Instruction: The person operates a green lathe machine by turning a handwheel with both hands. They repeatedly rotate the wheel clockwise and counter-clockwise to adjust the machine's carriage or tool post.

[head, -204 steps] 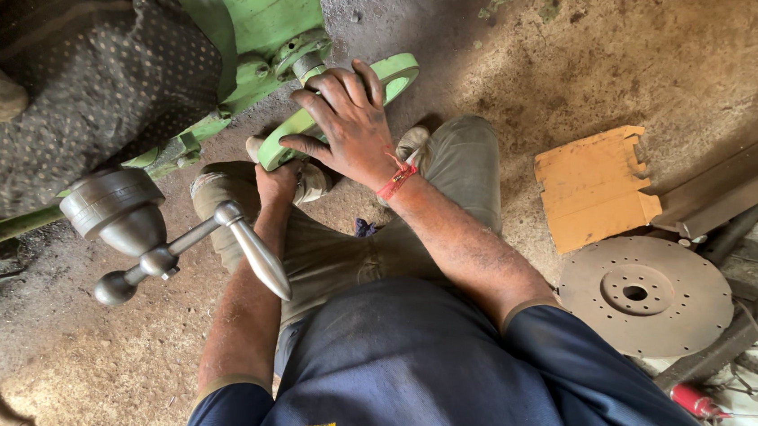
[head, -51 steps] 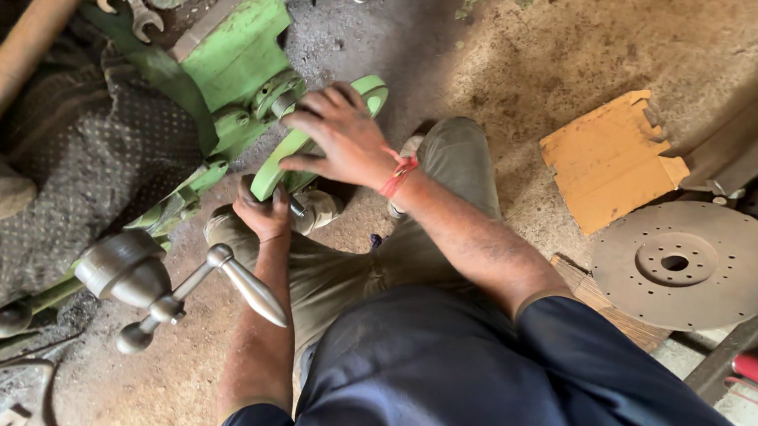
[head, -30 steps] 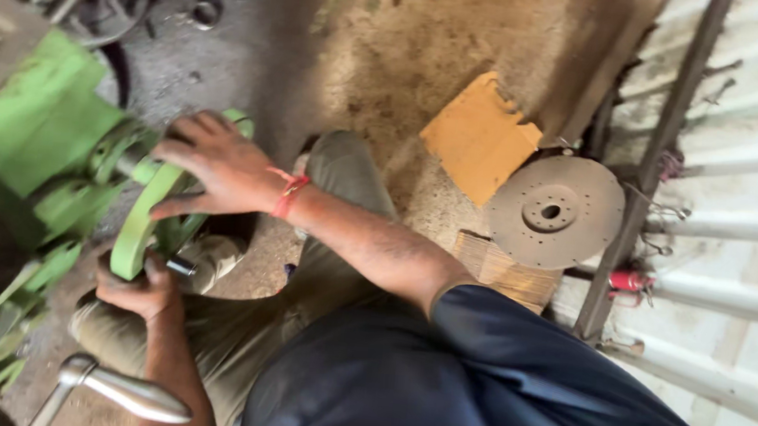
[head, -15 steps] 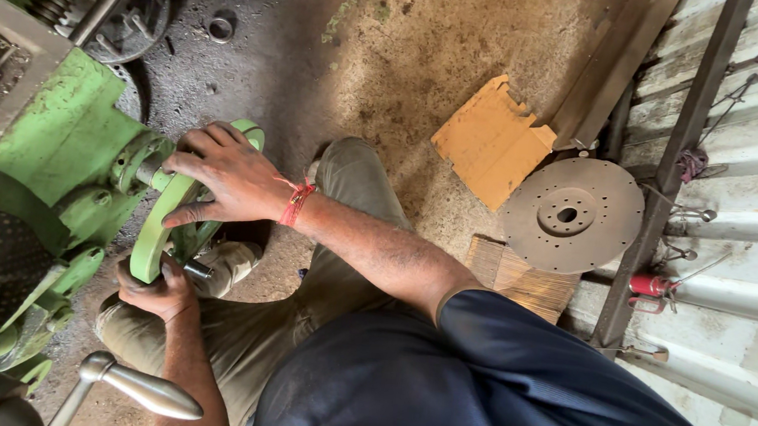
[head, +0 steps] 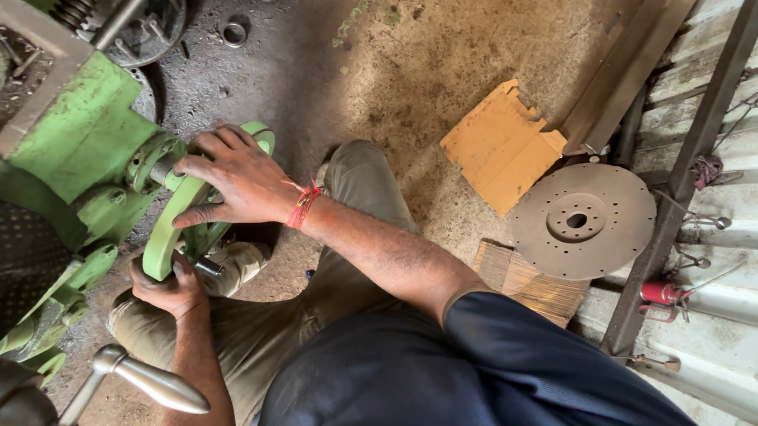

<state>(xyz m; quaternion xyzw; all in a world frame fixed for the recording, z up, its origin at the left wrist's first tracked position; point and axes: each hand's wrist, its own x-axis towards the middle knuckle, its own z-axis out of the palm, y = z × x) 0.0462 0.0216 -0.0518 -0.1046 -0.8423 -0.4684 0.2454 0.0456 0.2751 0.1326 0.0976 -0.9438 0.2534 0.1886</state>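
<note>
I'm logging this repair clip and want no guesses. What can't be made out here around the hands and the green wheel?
- Head view: the left hand grips the green wheel at its lower rim; its fingertips are hidden behind the wheel.
- The right hand covers the wheel's hub.
- The green machine is cut off by the left edge.
- The silver crank handle runs off the bottom edge.

The green curved lever (head: 183, 209) slants out from the green machine, worn at its edges, gripped at both ends.
</note>
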